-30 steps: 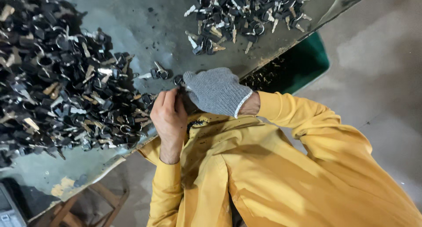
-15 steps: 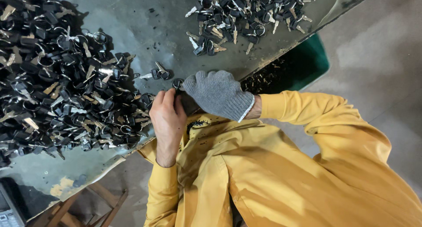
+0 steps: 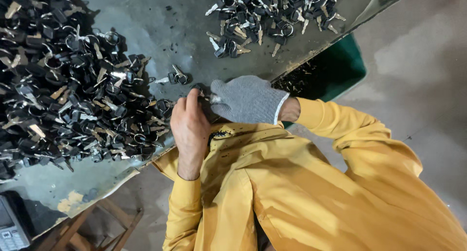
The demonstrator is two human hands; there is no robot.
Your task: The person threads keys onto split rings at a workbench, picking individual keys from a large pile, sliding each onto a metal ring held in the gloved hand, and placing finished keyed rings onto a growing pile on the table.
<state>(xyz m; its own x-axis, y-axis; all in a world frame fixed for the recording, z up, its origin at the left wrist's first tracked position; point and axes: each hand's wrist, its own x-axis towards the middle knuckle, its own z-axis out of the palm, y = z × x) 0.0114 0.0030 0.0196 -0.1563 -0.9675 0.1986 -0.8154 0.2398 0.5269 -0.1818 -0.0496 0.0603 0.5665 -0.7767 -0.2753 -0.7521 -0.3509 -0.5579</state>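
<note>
1. Lower frame: yellow shirt sleeves (image 3: 340, 183) reach up to the table edge (image 3: 146, 27), a grey metal sheet.
2. Left hand (image 3: 189, 122), bare, has its fingers curled and pinched on a small key (image 3: 200, 89) at the frame's centre, just above the table edge.
3. Right hand (image 3: 248, 100), in a grey knit glove, is closed, its fingertips meeting the same key from the right.
4. Key: dark plastic head with what looks like a metal ring; it is mostly hidden by the fingers, and I cannot see the blade.
5. Handling, judged: light, rigid, not fragile, and the metal is likely slick. The broad black head gives the best purchase.
6. Just up-left: a loose ringed key pair (image 3: 177, 77) lies alone.
7. Left: large key heap (image 3: 63, 86). Top centre: smaller key heap (image 3: 272, 13).
8. Right of the table: green bin (image 3: 345, 71).
</note>
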